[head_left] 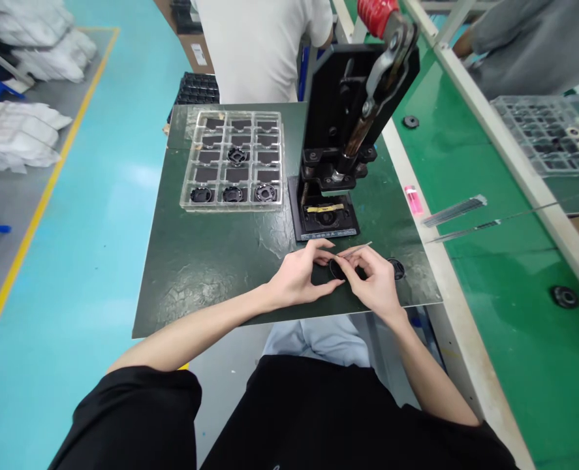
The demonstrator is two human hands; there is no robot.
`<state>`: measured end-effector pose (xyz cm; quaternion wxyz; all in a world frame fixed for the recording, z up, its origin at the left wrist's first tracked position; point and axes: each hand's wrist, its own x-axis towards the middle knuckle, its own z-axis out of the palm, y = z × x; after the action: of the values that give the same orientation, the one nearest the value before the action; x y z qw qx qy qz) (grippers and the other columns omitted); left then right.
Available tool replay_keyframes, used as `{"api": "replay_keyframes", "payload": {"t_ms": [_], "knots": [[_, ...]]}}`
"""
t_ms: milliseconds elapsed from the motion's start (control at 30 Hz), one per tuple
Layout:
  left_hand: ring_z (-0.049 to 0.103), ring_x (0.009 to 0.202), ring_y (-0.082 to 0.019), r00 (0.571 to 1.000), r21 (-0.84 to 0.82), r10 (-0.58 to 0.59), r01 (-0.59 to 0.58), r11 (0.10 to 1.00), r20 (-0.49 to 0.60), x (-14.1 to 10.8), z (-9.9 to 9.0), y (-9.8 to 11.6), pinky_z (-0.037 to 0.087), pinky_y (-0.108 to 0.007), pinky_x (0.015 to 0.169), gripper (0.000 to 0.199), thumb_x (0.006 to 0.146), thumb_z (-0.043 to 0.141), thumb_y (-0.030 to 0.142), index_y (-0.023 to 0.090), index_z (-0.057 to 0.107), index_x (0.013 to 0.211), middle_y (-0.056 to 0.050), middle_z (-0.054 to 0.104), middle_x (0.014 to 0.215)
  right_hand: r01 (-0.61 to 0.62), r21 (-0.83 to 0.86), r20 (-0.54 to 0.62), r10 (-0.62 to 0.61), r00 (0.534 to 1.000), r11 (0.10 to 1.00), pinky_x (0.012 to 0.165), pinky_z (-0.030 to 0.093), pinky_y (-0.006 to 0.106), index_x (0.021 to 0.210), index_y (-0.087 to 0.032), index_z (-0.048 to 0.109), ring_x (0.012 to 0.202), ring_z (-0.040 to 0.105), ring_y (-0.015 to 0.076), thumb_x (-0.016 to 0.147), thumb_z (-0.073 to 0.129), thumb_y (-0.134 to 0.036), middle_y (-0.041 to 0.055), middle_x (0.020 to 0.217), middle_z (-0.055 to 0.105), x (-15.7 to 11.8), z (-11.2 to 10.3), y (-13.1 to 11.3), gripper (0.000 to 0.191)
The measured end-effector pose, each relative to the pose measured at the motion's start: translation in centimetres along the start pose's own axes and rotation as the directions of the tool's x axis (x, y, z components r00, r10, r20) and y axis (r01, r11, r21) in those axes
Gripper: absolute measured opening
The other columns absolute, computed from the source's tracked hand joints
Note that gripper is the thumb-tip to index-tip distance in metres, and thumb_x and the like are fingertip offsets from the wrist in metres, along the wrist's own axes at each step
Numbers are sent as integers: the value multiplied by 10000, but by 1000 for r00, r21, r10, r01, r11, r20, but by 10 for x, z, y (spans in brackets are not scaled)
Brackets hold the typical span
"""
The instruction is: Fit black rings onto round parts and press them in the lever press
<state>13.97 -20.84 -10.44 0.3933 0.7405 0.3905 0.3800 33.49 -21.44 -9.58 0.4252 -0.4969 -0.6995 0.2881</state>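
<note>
Near the front edge of the dark green table, my left hand (305, 274) holds a round black part (337, 269) between its thumb and fingers. My right hand (370, 277) touches the same part from the right, its thumb and fingertips pinched at the rim. A thin grey strip (362, 247) sticks out from the fingers of my right hand. Another round black part (395, 269) lies just right of that hand, partly hidden by it. Beyond my hands stands a black hand press (326, 228) with a yellow strip (325, 208) across its base.
A clear compartment tray (183, 189) with several black parts sits at the table's back left. The press's red handle (376, 14) rises high. Rightward runs a green conveyor (489, 274) with a pink item (413, 200) and thin rods (455, 210) by its rail. A person (260, 52) sits beyond.
</note>
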Motion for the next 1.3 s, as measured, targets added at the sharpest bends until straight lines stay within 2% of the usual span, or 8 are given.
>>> {"api": "replay_keyframes", "payload": {"t_ms": [200, 400, 633, 800, 1000, 1100, 1167, 1300], "knots": [[786, 932, -196, 992, -260, -126, 122, 958, -1, 0, 3, 0, 674, -351, 895, 645, 756, 875, 323, 212, 453, 1231, -83, 764, 1073, -40, 24, 13, 40, 999, 999, 630, 545, 289, 893, -213, 691, 715, 652, 156, 953, 721, -298, 51, 888, 720, -2, -2, 7, 108], [801, 959, -224, 979, -353, -198, 199, 914, 41, -1, 3, 1, 685, -377, 902, 612, 771, 878, 356, 220, 440, 1176, -126, 763, 1167, -6, -11, 12, 6, 1000, 1000, 623, 516, 284, 814, -216, 649, 687, 614, 143, 950, 714, -256, 36, 869, 705, -1, -4, 3, 156], [798, 984, -240, 973, -373, -213, 232, 898, 92, -2, 1, 2, 687, -409, 909, 557, 805, 852, 339, 226, 433, 1155, -140, 764, 1199, 24, -64, 78, -19, 997, 998, 594, 503, 270, 867, -209, 672, 629, 573, 128, 944, 705, -215, 21, 832, 688, 2, -7, 1, 84], [788, 1034, -241, 975, -334, -199, 221, 916, 100, -3, 1, 1, 691, -356, 862, 492, 839, 811, 310, 227, 427, 1135, -133, 762, 1192, 56, -89, 60, -51, 997, 994, 593, 488, 264, 827, -205, 637, 620, 559, 123, 958, 651, -172, 27, 840, 691, 1, -5, -3, 137], [794, 894, -193, 971, -258, -210, 233, 938, 112, -2, -1, 4, 689, -323, 802, 460, 855, 789, 315, 223, 414, 1105, -128, 762, 1160, 32, -99, 63, -25, 998, 995, 595, 474, 268, 782, -215, 595, 605, 554, 131, 966, 614, -187, 20, 782, 666, 3, -1, -3, 187], [788, 883, -188, 972, -266, -208, 230, 936, 109, -1, -2, 5, 691, -350, 822, 463, 848, 791, 311, 227, 402, 1084, -138, 764, 1176, -53, -15, 10, 53, 999, 998, 620, 508, 278, 820, -219, 607, 650, 607, 149, 991, 617, -295, 32, 808, 674, 0, 0, 1, 188], [781, 873, -177, 971, -269, -210, 233, 934, 114, -1, -2, 4, 688, -346, 819, 460, 850, 788, 312, 230, 394, 1073, -146, 764, 1195, -115, 75, -70, 120, 990, 991, 646, 539, 283, 873, -219, 619, 698, 641, 163, 995, 633, -389, 39, 825, 675, -4, -1, 3, 209], [763, 859, -158, 978, -225, -176, 198, 954, 116, -1, -3, 2, 673, -322, 801, 450, 859, 779, 309, 236, 392, 1075, -142, 761, 1217, -115, 139, -203, 142, 969, 983, 667, 553, 285, 925, -217, 646, 741, 639, 160, 980, 665, -453, 53, 889, 672, -4, -5, 0, 242]]}}
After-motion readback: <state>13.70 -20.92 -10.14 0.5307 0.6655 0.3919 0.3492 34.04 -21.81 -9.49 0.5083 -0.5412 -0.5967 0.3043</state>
